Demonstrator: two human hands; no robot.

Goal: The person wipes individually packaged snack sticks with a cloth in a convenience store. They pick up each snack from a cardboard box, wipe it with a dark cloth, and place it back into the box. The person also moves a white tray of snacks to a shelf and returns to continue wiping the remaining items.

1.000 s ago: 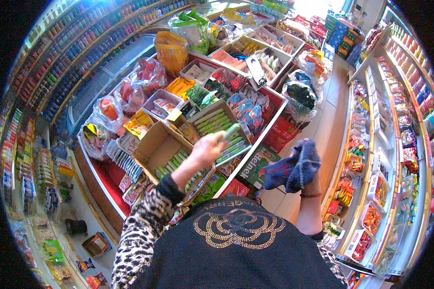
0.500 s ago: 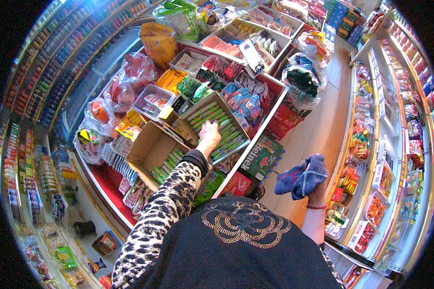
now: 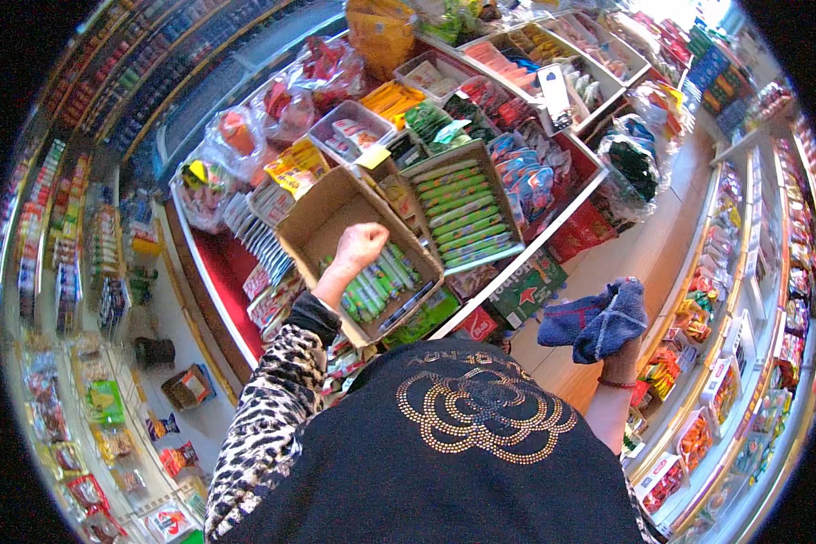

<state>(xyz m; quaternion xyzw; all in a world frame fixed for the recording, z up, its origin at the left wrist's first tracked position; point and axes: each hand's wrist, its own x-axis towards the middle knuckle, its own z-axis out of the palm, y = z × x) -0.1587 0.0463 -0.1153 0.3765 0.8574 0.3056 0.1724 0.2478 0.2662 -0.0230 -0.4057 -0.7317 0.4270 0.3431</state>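
My left hand [image 3: 361, 247], fingers curled closed, is over an open cardboard box [image 3: 301, 228]. Whatever it may hold is hidden. Slim green-and-white packets [image 3: 381, 286] lie in the near part of this box. Beside it on the right, a second open box [image 3: 488, 156] has a stacked row of slim green packets [image 3: 462, 208]. At the right, my right hand [image 3: 620, 361] is closed on a bunched dark blue cloth [image 3: 598, 319] with thin red and pale lines. The cloth covers most of its fingers.
A white-rimmed display bin [image 3: 553, 234] surrounds the boxes, with clear plastic tubs [image 3: 354, 130] and bagged goods inside. A phone-like white object [image 3: 554, 95] lies at its far side. Stocked shelves [image 3: 712, 390] line the right; wooden floor [image 3: 666, 227] runs between.
My left hand has moved from the right box's green packets to above the left cardboard box. The view has shifted; my right hand keeps hold of the blue cloth.
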